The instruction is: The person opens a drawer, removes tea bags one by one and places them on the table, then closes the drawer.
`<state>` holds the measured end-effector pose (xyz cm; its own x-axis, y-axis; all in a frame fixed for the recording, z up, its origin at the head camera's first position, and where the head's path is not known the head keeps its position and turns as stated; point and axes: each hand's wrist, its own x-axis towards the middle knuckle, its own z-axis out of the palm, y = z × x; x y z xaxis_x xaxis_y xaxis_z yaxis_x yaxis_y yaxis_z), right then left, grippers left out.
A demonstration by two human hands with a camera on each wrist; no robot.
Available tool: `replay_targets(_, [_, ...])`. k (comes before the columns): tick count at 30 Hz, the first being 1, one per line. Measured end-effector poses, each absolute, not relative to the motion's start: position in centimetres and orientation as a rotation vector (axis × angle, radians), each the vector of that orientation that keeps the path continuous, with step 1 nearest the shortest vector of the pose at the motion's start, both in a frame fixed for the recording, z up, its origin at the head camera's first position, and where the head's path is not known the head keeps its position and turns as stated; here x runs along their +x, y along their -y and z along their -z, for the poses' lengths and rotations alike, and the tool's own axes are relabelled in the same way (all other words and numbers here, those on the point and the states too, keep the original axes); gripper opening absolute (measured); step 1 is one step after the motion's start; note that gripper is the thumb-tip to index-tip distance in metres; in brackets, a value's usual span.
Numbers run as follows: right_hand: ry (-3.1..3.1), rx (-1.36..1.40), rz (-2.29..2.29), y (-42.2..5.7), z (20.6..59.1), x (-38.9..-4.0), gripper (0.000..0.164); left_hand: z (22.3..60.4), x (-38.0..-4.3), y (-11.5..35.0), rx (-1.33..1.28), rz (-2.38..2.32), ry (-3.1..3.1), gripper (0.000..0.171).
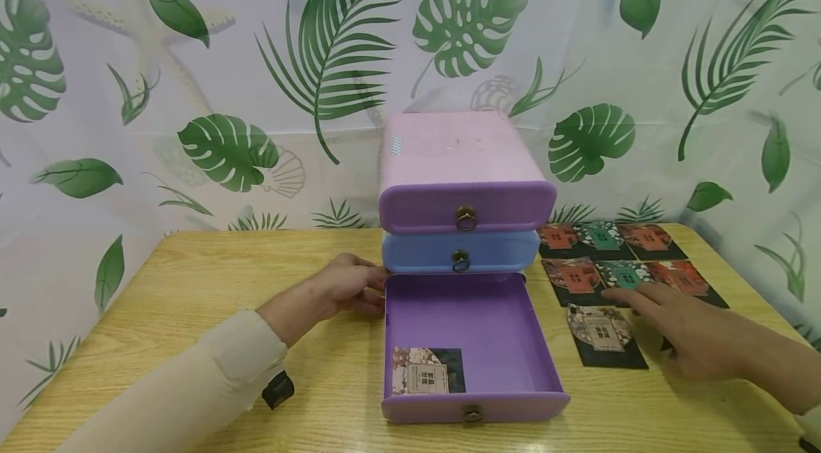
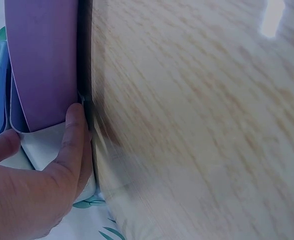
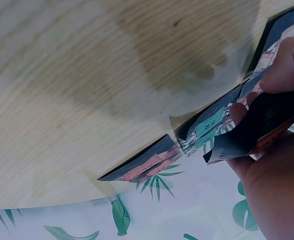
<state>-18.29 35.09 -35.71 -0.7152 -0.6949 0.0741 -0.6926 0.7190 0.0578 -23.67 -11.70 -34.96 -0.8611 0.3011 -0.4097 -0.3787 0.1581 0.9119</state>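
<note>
A stacked drawer unit (image 1: 458, 147) stands upright with its lowest purple drawer (image 1: 494, 346) pulled out. One square sachet (image 1: 423, 371) lies in that drawer's front left corner. My left hand (image 1: 349, 289) rests against the unit's left side; in the left wrist view its fingertips (image 2: 75, 114) touch the white casing (image 2: 46, 147) beside the purple drawer. Over the sachets at right is my right hand (image 1: 686, 325). In the right wrist view it pinches a dark sachet (image 3: 252, 127), mostly hidden from the head view. A beige-and-black sachet (image 1: 606, 339) lies on the table beside it.
Two rows of red and green sachets (image 1: 612, 241) lie right of the unit on the wooden table (image 1: 256, 261). The blue drawer (image 1: 458, 251) and top purple drawer (image 1: 468, 207) are closed, each with a ring pull. A leaf-print cloth (image 1: 308, 189) hangs behind.
</note>
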Motion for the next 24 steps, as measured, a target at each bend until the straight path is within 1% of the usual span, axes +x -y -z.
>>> replay_targets(6, [2.825,1.150,0.040,-35.13,35.86,-18.27,0.096,35.05,-23.65,11.77,-0.064,-1.744,-1.950,0.039])
replay_targets(12, [2.729,1.211,0.032,-35.31,36.14,-18.30,0.091,35.09,-23.64,11.79,-0.058,-1.741,-1.953,0.039])
replay_targets(18, [2.751,1.209,0.069,-35.41,36.01,-18.33,0.099,35.05,-23.65,11.85,-0.055,-1.735,-1.952,0.041])
replay_targets(24, [2.852,1.175,0.079,-35.57,35.74,-18.27,0.097,35.02,-23.63,11.88,-0.063,-1.737,-1.949,0.041])
